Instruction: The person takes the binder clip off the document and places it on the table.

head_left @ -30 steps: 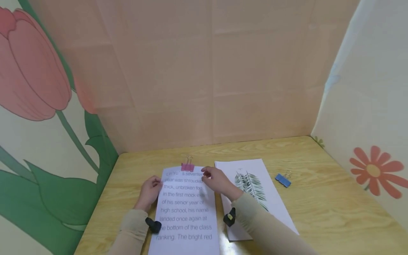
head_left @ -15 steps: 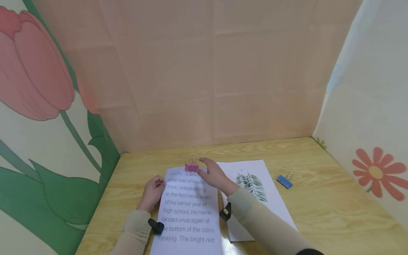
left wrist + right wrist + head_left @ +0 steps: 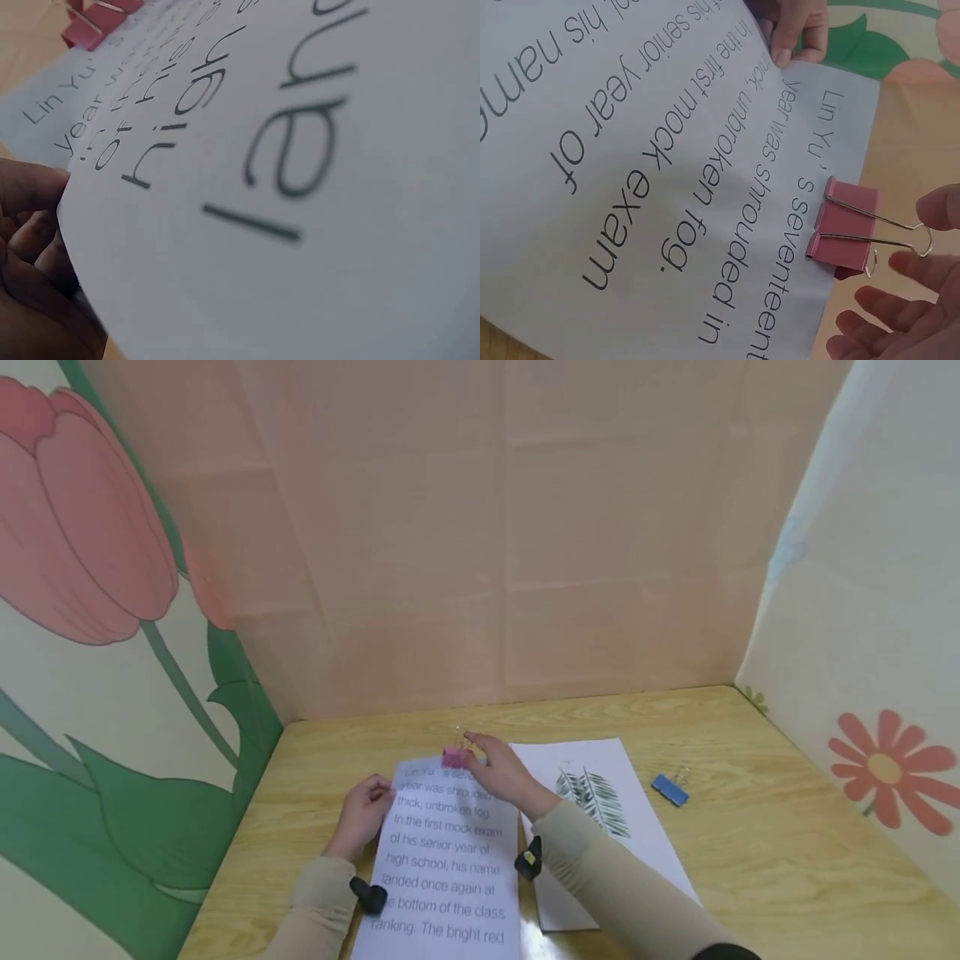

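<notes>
A sheet of paper with large printed text is raised toward me in the head view. My left hand pinches its left edge near the top; in the left wrist view the thumb lies over that edge. A pink binder clip bites the top edge, its wire handles pointing away from the page. My right hand is at the clip's right side. In the right wrist view its thumb and index finger are spread around the ends of the handles, with the other fingers loosely bent below.
Right of the text sheet lies a white paper stack with a printed green fern, partly under my right forearm. Farther right on the wooden table sits a blue binder clip. Printed walls and a pink backdrop enclose the table.
My right hand has moved from the sheet's top right corner up and left to the pink binder clip's handles. My left hand keeps its pinch on the left edge.
</notes>
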Motion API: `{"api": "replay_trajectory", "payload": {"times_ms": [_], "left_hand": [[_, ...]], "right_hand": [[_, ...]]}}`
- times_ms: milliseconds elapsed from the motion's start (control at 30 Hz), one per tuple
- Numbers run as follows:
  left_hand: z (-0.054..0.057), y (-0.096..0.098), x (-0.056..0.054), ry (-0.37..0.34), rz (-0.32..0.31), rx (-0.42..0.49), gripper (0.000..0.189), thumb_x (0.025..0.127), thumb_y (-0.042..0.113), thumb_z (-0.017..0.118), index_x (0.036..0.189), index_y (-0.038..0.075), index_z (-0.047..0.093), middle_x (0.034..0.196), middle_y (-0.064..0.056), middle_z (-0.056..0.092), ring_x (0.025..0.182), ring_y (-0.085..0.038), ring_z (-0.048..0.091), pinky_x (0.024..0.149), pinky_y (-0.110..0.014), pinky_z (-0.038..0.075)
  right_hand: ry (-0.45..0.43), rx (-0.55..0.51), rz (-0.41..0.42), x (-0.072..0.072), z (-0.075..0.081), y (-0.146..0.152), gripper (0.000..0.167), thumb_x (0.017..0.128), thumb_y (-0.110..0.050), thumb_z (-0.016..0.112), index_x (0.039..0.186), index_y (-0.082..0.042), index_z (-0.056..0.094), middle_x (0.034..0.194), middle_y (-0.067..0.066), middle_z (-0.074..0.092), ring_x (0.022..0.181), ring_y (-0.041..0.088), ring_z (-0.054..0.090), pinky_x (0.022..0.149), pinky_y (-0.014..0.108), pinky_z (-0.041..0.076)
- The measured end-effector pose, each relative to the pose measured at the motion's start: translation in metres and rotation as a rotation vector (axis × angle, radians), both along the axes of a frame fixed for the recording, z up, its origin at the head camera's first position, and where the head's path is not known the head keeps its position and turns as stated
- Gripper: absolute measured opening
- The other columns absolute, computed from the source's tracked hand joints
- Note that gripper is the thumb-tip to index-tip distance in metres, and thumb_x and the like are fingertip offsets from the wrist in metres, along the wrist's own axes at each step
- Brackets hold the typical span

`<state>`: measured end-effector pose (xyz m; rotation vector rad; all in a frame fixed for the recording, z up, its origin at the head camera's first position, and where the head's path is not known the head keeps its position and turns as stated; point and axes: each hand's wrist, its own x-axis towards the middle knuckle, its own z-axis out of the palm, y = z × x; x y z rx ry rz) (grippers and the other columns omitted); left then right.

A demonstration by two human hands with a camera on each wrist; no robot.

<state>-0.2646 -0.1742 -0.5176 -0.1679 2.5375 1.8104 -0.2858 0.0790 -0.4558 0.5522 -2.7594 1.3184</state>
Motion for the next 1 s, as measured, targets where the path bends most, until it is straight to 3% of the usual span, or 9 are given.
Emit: {"api": "replay_trajectory", "payload": {"times_ms": [267, 467, 567, 767, 1000], "left_hand": [[-0.001, -0.001, 0.000, -0.024, -0.001, -0.009, 0.010, 0.104, 0.006, 0.055, 0.108, 0.006, 0.064, 0.096, -0.008, 0.071, 0.082, -0.022, 0.066, 0.076, -0.036, 0.052], [-0.001, -0.004, -0.001, -0.018, 0.002, -0.008, 0.009, 0.103, 0.004, 0.056, 0.108, 0.005, 0.064, 0.095, -0.008, 0.071, 0.083, -0.023, 0.066, 0.076, -0.036, 0.052], [-0.002, -0.005, -0.002, -0.016, 0.001, -0.001, 0.009, 0.102, 0.003, 0.056, 0.107, 0.004, 0.064, 0.095, -0.009, 0.071, 0.083, -0.023, 0.066, 0.076, -0.036, 0.052], [-0.002, -0.004, -0.001, -0.002, -0.012, -0.001, 0.009, 0.102, 0.002, 0.055, 0.106, 0.003, 0.063, 0.093, -0.008, 0.072, 0.081, -0.022, 0.065, 0.075, -0.034, 0.051], [-0.004, -0.004, -0.001, 0.002, -0.021, 0.001, 0.009, 0.102, 0.002, 0.055, 0.106, 0.003, 0.064, 0.093, -0.008, 0.072, 0.081, -0.022, 0.065, 0.074, -0.033, 0.050]], "right_hand": [[-0.008, 0.000, 0.102, 0.000, -0.004, 0.004, 0.042, 0.110, -0.025, 0.046, 0.141, -0.001, 0.061, 0.158, 0.025, 0.039, 0.146, 0.046, 0.035, 0.117, 0.061, 0.025], [0.015, 0.016, 0.212, 0.000, -0.005, 0.009, 0.034, 0.108, -0.019, 0.051, 0.136, -0.007, 0.067, 0.165, 0.020, 0.027, 0.149, 0.044, 0.029, 0.118, 0.063, 0.022], [0.006, -0.038, 0.209, 0.000, -0.005, 0.010, 0.041, 0.106, -0.017, 0.056, 0.145, -0.004, 0.058, 0.164, 0.020, 0.031, 0.144, 0.043, 0.039, 0.116, 0.060, 0.030], [-0.088, -0.166, 0.158, 0.000, -0.006, 0.011, 0.072, 0.102, -0.019, 0.066, 0.161, -0.003, 0.028, 0.156, 0.021, 0.044, 0.130, 0.040, 0.056, 0.107, 0.053, 0.045], [-0.187, -0.230, 0.146, -0.002, -0.007, 0.015, 0.072, 0.098, -0.022, 0.072, 0.159, -0.007, 0.036, 0.151, 0.016, 0.050, 0.129, 0.038, 0.057, 0.105, 0.053, 0.047]]}}
